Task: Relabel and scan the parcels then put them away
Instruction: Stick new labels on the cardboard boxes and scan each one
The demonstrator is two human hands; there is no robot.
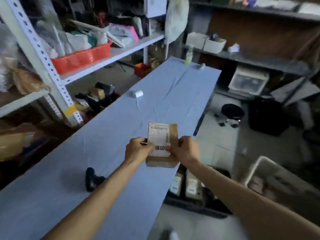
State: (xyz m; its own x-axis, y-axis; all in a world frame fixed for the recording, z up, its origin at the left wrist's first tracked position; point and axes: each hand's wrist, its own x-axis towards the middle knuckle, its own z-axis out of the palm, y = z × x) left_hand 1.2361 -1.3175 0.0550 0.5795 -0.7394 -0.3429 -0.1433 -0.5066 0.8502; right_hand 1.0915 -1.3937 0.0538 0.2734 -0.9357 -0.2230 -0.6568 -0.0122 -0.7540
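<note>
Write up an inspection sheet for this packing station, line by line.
Surface: table covered in wrinkled blue cloth.
Job's things: parcel with white label, held over the table's right edge; label roll; black handheld device, likely the scanner.
Clutter: green bottle at the far end.
Hands: left hand and right hand both grip the parcel, thumbs on the label.
Cables: nothing seen.
Surroundings: shelf rack with red basket on the left; more parcels in a crate on the floor; black stool.

Brown parcel (170, 135), white label (158, 139) black print; blue tablecloth (121, 135); red basket (81, 59).
</note>
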